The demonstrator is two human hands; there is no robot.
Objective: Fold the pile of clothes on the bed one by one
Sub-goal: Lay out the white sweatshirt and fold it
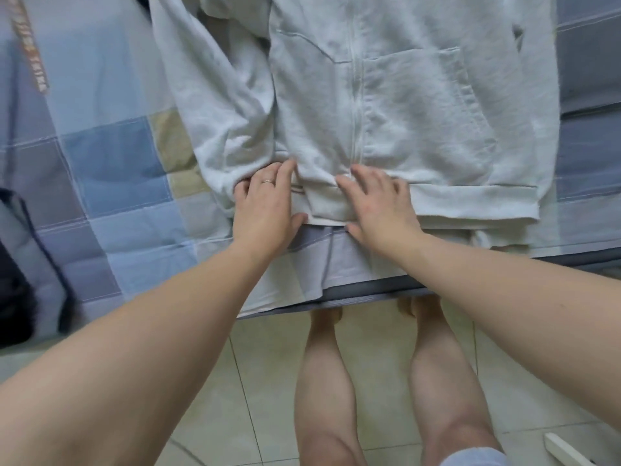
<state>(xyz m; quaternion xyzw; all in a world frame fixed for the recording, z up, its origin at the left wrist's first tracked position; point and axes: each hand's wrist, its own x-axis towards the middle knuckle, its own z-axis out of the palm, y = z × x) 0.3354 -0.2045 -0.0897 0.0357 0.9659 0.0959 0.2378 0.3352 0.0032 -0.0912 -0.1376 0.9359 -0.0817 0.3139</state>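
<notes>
Hoodie (386, 112), pale grey, zip-fronted: lies front-up, spread across the centre and upper right of the frame on the patchwork quilt (111, 169) of the bed. Its hem (470, 203) is toward the near edge, and one sleeve (215, 105) trails down the upper left beside the body.

Left hand (265, 206): flat, fingers straight and slightly spread, resting on the left end of the hem where the sleeve's cuff meets it. Nothing gripped.

Right hand (379, 203): likewise flat with fingers splayed, pressing the hem just right of the zip (357, 95). Nothing gripped. The two hands are near each other, not touching.

Assessment: fleece-type knit, soft and limp, moderate in weight, neither slippery nor fragile. It will likely sag and crease if lifted by a single point. The banded hem appears the firmest hold, and the sleeve is best taken at the cuff. The zip gives a slightly stiffer centre line, so folds should sit better parallel to it. Shoulders and hood are out of frame at the top.
</notes>
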